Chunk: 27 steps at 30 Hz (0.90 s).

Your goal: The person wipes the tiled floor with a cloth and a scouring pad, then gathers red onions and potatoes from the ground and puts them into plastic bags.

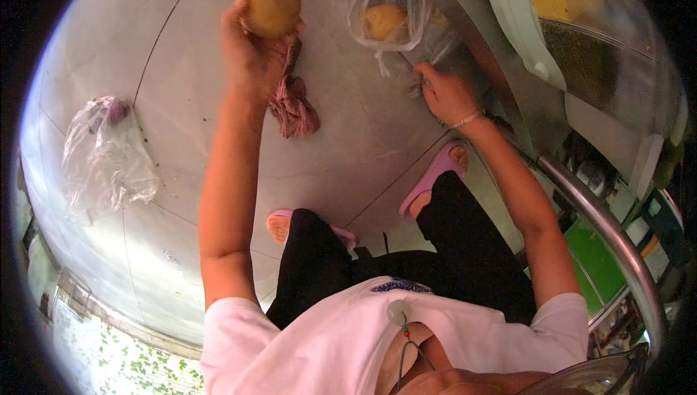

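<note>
A round yellow-orange fruit [272, 7], blurred, is held in my left hand [250, 57] at the upper left. A crumpled pink cloth [294, 109] hangs beside that hand's palm and wrist; whether the hand grips it too is unclear. My right hand [446, 93], with a thin bracelet at the wrist, has curled fingers near a small greyish thing [416, 89]; the frame does not settle whether they hold it. Just beyond this hand lies a clear plastic bag [354, 30], its round opening showing yellow fruit [384, 22].
Another clear plastic bag [109, 161], with a purple item [114, 111] at its top, lies on the grey tiled floor [190, 122] at left. A curved metal tube [604, 231] runs along the right, below a pale plastic part [514, 19]. My feet wear pink slippers [427, 180].
</note>
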Each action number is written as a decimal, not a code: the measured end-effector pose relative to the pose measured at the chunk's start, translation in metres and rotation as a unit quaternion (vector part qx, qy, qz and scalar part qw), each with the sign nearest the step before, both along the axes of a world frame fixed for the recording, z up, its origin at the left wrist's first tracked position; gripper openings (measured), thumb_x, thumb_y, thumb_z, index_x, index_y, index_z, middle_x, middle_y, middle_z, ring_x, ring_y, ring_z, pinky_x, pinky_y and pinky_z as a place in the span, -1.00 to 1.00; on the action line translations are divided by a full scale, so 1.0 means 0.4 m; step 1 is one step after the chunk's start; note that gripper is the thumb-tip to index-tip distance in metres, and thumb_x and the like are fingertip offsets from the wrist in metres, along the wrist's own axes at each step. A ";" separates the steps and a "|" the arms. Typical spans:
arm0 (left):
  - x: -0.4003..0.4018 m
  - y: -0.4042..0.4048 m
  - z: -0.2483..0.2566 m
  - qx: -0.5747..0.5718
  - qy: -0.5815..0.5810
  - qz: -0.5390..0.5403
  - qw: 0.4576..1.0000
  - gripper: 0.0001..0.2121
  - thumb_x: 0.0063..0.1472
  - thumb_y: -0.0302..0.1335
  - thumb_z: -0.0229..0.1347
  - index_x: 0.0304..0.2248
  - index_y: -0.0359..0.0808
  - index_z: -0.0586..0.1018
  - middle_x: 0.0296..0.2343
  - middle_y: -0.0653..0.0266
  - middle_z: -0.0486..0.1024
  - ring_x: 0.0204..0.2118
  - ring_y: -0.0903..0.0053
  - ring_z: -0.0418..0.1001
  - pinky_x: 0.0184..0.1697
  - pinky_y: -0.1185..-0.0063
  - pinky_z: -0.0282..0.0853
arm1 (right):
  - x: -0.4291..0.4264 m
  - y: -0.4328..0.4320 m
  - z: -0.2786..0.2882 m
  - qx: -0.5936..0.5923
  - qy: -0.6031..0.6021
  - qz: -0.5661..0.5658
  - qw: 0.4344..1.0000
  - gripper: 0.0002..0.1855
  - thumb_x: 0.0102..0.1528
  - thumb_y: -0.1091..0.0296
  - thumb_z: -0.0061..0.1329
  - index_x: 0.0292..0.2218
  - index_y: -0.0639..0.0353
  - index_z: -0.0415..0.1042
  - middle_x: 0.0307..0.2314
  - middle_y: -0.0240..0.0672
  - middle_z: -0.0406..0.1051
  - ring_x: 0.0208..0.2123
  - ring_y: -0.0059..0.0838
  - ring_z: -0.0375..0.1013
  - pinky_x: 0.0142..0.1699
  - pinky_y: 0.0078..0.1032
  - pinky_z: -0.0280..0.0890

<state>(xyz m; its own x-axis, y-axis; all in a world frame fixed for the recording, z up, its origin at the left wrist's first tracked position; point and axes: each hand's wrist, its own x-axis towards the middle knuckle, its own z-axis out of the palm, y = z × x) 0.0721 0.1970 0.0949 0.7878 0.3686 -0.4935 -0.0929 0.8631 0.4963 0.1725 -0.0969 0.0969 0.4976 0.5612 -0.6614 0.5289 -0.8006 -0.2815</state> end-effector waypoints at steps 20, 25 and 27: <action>0.155 -0.200 0.014 0.141 0.015 -0.420 0.897 -0.55 0.10 -0.05 -0.06 -0.14 -0.19 0.38 -0.39 0.26 0.45 -0.59 0.60 0.41 -0.68 0.70 0.29 | -0.112 -0.130 0.051 0.261 0.161 -0.183 0.934 -0.83 -0.01 0.45 -0.02 -0.37 0.20 0.26 -0.51 -0.33 0.25 -0.44 -0.49 0.27 -0.31 -0.53 0.19; 0.138 -0.255 -0.045 0.399 -0.185 -0.340 0.831 -0.68 0.09 -0.30 0.03 -0.17 -0.24 0.41 -0.29 0.12 0.45 -0.34 0.27 0.44 -0.28 0.39 0.38 | -0.130 -0.109 0.062 0.302 0.108 -0.194 0.927 -0.84 0.00 0.47 -0.02 -0.38 0.20 0.26 -0.52 -0.36 0.24 -0.45 -0.54 0.25 -0.32 -0.57 0.18; 0.094 -0.290 -0.081 0.425 -0.207 -0.292 0.831 -0.70 0.04 -0.38 0.09 -0.20 -0.25 0.43 -0.25 0.09 0.44 -0.21 0.15 0.38 -0.10 0.29 0.28 | -0.130 -0.099 0.064 0.321 0.090 -0.205 0.920 -0.86 0.01 0.46 -0.02 -0.38 0.20 0.26 -0.52 -0.38 0.24 -0.45 -0.58 0.24 -0.33 -0.59 0.17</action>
